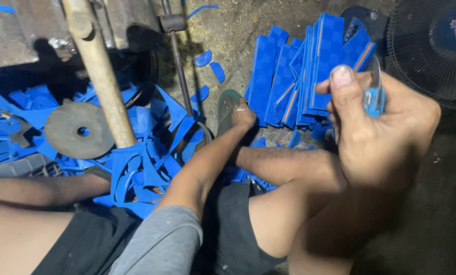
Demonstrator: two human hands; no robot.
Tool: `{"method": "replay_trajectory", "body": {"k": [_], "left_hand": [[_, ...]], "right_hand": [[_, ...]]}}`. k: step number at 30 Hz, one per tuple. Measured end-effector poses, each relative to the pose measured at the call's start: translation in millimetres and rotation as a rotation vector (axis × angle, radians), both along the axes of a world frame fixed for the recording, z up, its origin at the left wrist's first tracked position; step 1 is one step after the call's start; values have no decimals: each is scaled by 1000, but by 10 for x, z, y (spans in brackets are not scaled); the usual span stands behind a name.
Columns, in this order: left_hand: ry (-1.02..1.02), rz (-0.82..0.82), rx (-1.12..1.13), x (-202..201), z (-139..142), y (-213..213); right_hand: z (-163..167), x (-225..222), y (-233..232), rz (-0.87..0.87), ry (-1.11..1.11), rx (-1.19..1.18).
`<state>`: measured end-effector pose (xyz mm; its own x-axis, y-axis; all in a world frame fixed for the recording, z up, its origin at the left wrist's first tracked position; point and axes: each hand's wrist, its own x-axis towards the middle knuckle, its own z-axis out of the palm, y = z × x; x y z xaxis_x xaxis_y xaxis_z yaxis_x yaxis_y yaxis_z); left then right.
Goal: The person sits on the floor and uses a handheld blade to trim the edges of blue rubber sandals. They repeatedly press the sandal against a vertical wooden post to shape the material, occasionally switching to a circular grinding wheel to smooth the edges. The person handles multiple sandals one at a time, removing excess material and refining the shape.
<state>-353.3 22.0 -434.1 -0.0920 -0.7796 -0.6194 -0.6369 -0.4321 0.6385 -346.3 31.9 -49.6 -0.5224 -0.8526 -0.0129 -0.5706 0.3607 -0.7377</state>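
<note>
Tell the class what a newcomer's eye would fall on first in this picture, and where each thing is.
First comes the right hand, raised close to the camera at the right, its grip closed on a small blue-handled tool. Behind it, blue checkered sheets stand stacked on the dirt floor. At lower left lies a tangle of blue offcuts, and the left hand reaches down at the centre to a green piece.

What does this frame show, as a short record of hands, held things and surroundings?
right hand: raised close to the camera, gripping a small blue-handled cutter
left hand: reaching down, on a green sandal
stack: blue patterned foam sheets with orange edges, leaning upright beyond the hands
scraps: blue foam offcuts piled on the ground at left
disc: round grey plate with a centre hole, lying among the scraps
fan: black, upper right
</note>
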Motion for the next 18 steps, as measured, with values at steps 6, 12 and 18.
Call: {"method": "replay_trajectory", "body": {"k": [6,12,18], "left_hand": [[-183,-32,-96,-420,-180,84],[190,-10,178,-128,3,-190],[852,247,276,667,957,-355]], "right_hand": [[31,-47,-48,57,75,-18],[37,-27,-83,23,-64,-22],[-64,24,-60,42,114,-63]]}}
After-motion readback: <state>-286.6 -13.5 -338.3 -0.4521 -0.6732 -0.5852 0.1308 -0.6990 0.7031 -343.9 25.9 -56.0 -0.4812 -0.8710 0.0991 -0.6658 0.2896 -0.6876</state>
